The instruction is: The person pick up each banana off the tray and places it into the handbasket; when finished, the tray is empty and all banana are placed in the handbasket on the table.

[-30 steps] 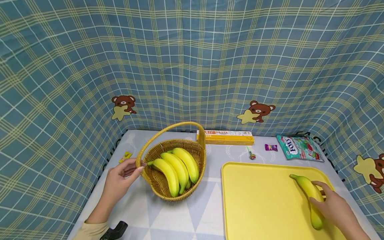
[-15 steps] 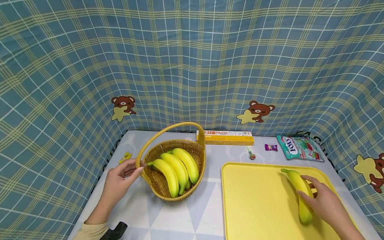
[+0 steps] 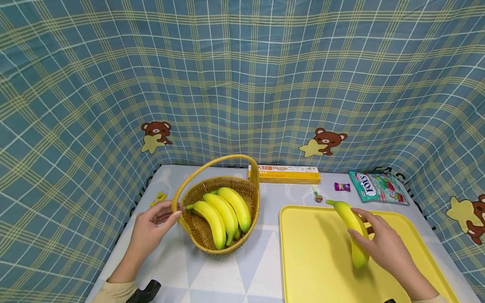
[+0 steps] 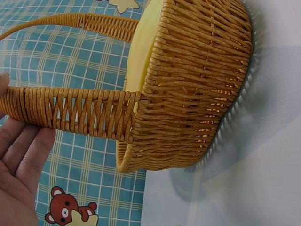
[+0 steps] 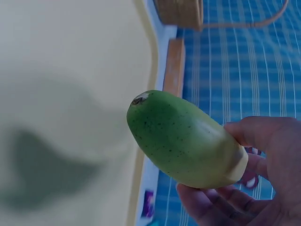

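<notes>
A wicker basket [image 3: 204, 248] with a tall arched handle stands left of centre on the table, and several yellow bananas [image 3: 223, 210] lie in it side by side. At the lower left of the handle, my left hand [image 3: 153, 225] grips it between thumb and fingers; the left wrist view shows the woven handle [image 4: 70, 110] running from those fingers to the basket wall. Over the yellow tray [image 3: 310, 273], my right hand [image 3: 386, 244] holds a single banana [image 3: 354, 235] by its middle, stem pointing to the far left. Its green-tipped end [image 5: 160, 127] faces the right wrist camera, with a shadow on the tray below.
Behind the basket lies a pasta box [image 3: 284, 174]. A lollipop [image 3: 317, 195], a purple candy packet [image 3: 342, 186] and a teal FOX'S bag [image 3: 379, 188] sit beyond the tray. A yellow wrapper [image 3: 158, 198] is left of the basket. Plaid cloth [image 3: 242, 84] surrounds the table.
My right hand has lifted the banana off the tray and carried it leftward and slightly away from me. My left hand and the basket have stayed in place.
</notes>
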### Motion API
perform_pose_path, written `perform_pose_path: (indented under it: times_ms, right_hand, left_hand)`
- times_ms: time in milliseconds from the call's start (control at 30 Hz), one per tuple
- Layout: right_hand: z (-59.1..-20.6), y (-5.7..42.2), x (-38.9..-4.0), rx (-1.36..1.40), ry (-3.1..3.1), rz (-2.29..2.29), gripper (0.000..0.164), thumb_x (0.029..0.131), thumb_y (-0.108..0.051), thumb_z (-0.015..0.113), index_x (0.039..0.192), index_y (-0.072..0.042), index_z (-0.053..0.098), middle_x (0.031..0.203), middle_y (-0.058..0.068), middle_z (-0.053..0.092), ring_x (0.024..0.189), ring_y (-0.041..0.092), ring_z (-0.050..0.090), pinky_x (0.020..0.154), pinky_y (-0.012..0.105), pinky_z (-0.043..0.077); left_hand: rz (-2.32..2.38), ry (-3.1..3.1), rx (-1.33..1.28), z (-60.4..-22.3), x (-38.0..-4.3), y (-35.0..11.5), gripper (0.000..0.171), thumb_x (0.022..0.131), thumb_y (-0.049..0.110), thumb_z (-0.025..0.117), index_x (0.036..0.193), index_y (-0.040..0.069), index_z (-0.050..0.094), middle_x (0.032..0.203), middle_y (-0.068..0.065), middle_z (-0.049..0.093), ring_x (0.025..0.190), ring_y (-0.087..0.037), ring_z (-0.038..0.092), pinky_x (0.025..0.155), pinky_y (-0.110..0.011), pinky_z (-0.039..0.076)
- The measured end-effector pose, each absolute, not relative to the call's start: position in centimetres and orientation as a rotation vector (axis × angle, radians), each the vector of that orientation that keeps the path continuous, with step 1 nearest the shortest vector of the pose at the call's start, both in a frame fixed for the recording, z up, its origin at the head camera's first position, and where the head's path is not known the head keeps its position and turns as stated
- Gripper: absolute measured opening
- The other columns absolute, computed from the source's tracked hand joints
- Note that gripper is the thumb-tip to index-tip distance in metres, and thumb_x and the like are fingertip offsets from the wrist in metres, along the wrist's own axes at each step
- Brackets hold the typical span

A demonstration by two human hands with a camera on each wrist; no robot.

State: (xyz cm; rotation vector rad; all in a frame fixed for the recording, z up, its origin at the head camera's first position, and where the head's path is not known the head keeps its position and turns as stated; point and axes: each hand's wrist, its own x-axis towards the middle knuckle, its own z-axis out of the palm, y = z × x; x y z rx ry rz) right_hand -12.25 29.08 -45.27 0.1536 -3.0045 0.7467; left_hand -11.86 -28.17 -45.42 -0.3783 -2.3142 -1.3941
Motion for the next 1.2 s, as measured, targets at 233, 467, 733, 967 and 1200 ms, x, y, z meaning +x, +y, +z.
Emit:
perform_pose_path:
  times_ms: [233, 467, 733, 967, 1200]
  right_hand:
    - [-44.6, 24.8, -12.9, 0.237, -2.995, 0.798, 0.066, 0.094, -0.046, 0.073, 0.149, -0.017, 0.05, 0.125, 0.016, 0.059, 0.094, 0.025, 0.064, 0.062, 0.031, 0.049]
    - [-44.3, 20.4, -13.9, 0.386, -2.941, 0.872, 0.058, 0.094, -0.034, 0.076, 0.146, -0.022, 0.053, 0.125, 0.008, 0.061, 0.093, 0.021, 0.061, 0.061, 0.029, 0.049]
    - [-43.8, 15.0, -14.8, 0.574, -2.859, 0.94, 0.057, 0.091, -0.032, 0.08, 0.143, -0.028, 0.057, 0.119, -0.001, 0.062, 0.088, 0.013, 0.059, 0.056, 0.023, 0.049]
    - [-42.9, 10.3, -16.2, 0.734, -2.826, 0.946, 0.058, 0.091, -0.035, 0.079, 0.144, -0.029, 0.056, 0.115, -0.004, 0.061, 0.087, 0.009, 0.058, 0.059, 0.022, 0.049]
    - [-42.1, 5.7, -17.9, 0.848, -2.821, 0.995, 0.057, 0.092, -0.034, 0.078, 0.145, -0.026, 0.056, 0.114, -0.002, 0.061, 0.086, 0.011, 0.058, 0.067, 0.029, 0.051]
  left_hand:
    - [-1.38, -2.316, -0.385, -45.3, -11.9, -28.1, 0.023, 0.092, -0.003, 0.073, 0.113, 0.006, 0.072, 0.105, -0.007, 0.077, 0.096, -0.002, 0.071, 0.08, -0.017, 0.059]
    - [-1.385, -2.311, -0.401, -45.4, -11.9, -28.2, 0.026, 0.092, -0.004, 0.073, 0.114, 0.008, 0.072, 0.106, -0.009, 0.077, 0.097, -0.002, 0.07, 0.081, -0.016, 0.059]
    - [-1.372, -2.323, -0.398, -45.6, -11.9, -28.2, 0.025, 0.092, -0.003, 0.073, 0.114, 0.009, 0.071, 0.106, -0.009, 0.077, 0.097, -0.002, 0.07, 0.081, -0.016, 0.059]
    - [-1.374, -2.317, -0.403, -45.6, -11.9, -28.4, 0.025, 0.092, -0.004, 0.073, 0.114, 0.007, 0.071, 0.106, -0.01, 0.077, 0.097, -0.003, 0.071, 0.081, -0.017, 0.059]
    - [-1.383, -2.315, -0.39, -45.5, -11.8, -28.3, 0.024, 0.092, -0.003, 0.073, 0.114, 0.007, 0.072, 0.106, -0.008, 0.077, 0.096, -0.003, 0.071, 0.08, -0.017, 0.059]
